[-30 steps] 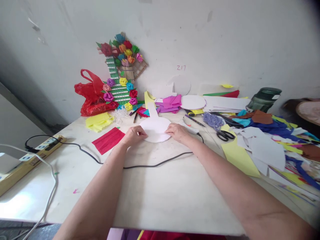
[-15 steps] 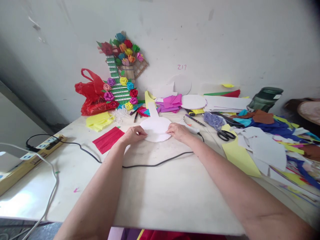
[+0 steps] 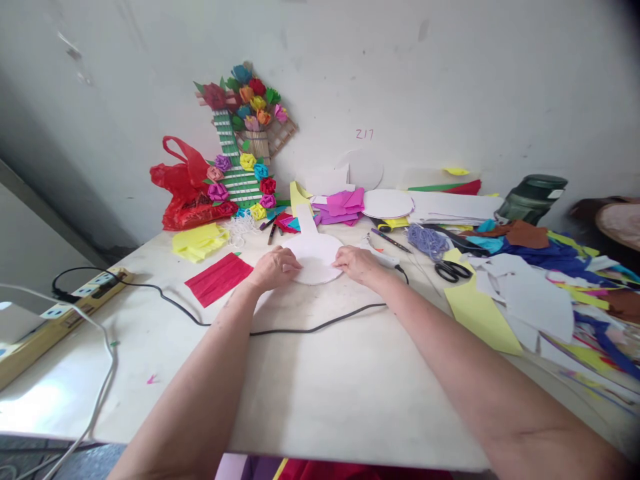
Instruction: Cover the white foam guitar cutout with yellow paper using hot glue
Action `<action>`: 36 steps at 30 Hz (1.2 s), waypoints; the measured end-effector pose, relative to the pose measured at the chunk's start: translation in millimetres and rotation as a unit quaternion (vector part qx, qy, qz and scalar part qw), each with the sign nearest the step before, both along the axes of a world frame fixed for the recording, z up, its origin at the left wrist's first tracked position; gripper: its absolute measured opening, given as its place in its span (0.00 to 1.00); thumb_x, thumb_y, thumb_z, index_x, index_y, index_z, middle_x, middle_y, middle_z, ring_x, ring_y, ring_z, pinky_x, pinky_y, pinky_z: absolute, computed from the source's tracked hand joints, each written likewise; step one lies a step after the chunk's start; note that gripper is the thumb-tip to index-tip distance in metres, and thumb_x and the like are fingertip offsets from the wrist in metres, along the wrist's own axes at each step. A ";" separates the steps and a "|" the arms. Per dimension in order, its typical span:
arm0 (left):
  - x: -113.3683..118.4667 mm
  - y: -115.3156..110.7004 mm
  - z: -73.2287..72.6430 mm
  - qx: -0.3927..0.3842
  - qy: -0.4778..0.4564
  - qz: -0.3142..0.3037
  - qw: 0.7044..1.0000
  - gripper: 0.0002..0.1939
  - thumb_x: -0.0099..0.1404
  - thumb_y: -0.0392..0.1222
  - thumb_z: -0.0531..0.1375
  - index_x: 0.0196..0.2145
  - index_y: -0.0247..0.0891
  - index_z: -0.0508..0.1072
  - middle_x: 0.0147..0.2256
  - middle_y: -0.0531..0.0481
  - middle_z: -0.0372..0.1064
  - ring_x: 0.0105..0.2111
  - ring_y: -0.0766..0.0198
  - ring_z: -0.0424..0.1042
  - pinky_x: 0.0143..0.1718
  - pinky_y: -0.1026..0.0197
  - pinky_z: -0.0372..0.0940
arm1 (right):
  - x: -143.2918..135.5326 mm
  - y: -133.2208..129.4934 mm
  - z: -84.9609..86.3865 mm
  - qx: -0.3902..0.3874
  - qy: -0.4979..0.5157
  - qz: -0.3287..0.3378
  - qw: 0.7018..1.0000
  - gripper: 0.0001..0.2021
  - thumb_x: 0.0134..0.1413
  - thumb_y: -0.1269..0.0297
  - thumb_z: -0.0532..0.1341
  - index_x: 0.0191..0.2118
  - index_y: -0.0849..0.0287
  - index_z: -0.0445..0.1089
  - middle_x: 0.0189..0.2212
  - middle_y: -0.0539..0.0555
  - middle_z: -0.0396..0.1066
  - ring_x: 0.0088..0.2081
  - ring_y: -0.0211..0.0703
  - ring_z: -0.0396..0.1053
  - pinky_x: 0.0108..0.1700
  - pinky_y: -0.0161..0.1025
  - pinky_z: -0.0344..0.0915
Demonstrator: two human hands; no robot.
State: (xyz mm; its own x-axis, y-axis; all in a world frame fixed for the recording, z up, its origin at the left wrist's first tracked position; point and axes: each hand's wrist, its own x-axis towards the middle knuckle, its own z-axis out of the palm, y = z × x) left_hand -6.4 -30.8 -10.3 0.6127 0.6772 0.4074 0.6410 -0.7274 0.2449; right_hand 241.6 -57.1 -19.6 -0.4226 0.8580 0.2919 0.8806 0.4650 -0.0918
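Note:
A white round paper shape [image 3: 316, 257] with a narrow strip reaching toward the wall lies flat on the table. My left hand [image 3: 277, 268] is at its left edge, the fingers closed and pressed on the paper. At the right edge, my right hand [image 3: 356, 263] pinches the rim between thumb and fingers. Left of my left hand lies a sheet of red crepe paper [image 3: 217, 279]. A glue gun [image 3: 383, 257], partly hidden, rests just behind my right hand, and a black cord [image 3: 320, 328] crosses the table in front of both hands.
Black scissors [image 3: 452, 271], purple yarn [image 3: 427, 241] and a heap of paper scraps [image 3: 537, 293] are on the right. Paper flowers on a guitar-like frame [image 3: 240, 183] and a red bag [image 3: 183, 190] stand by the wall. A power strip [image 3: 80, 303] lies left.
My left hand has shifted slightly right, further over the white shape's left edge. My right hand and the white shape look nearly unchanged.

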 end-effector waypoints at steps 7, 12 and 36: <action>4.2 -1.8 2.0 -0.002 0.042 -0.003 0.999 0.09 0.55 0.37 0.57 0.31 0.43 0.78 0.33 0.51 0.71 0.35 0.63 0.68 0.37 0.63 0.61 | 0.2 -3.7 6.1 0.005 -0.013 0.025 1.000 0.10 0.54 0.67 0.56 0.35 0.53 0.75 0.37 0.51 0.72 0.41 0.40 0.66 0.34 0.33 0.59; 3.2 -0.4 0.7 -0.021 0.034 -0.007 0.999 0.09 0.55 0.37 0.57 0.30 0.43 0.78 0.33 0.51 0.70 0.34 0.63 0.68 0.35 0.63 0.62 | 0.9 -5.2 7.8 0.005 -0.016 0.037 0.999 0.09 0.53 0.67 0.56 0.35 0.54 0.75 0.38 0.52 0.72 0.41 0.40 0.66 0.36 0.34 0.59; 4.5 -4.6 5.7 -0.064 0.043 -0.013 0.997 0.14 0.52 0.33 0.54 0.32 0.40 0.78 0.32 0.50 0.70 0.27 0.65 0.69 0.34 0.65 0.63 | 0.2 -19.2 29.7 -0.003 -0.119 0.112 0.987 0.06 0.49 0.68 0.58 0.30 0.58 0.73 0.39 0.55 0.70 0.44 0.45 0.63 0.35 0.35 0.58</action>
State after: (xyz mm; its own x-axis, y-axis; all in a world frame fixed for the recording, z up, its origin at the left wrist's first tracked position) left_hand -1.9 -35.4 -4.6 0.6592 0.7039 0.2645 0.6450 -0.7101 0.2823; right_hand 241.7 -76.3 10.1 -0.6578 0.7369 0.1560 0.7528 0.6503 0.1022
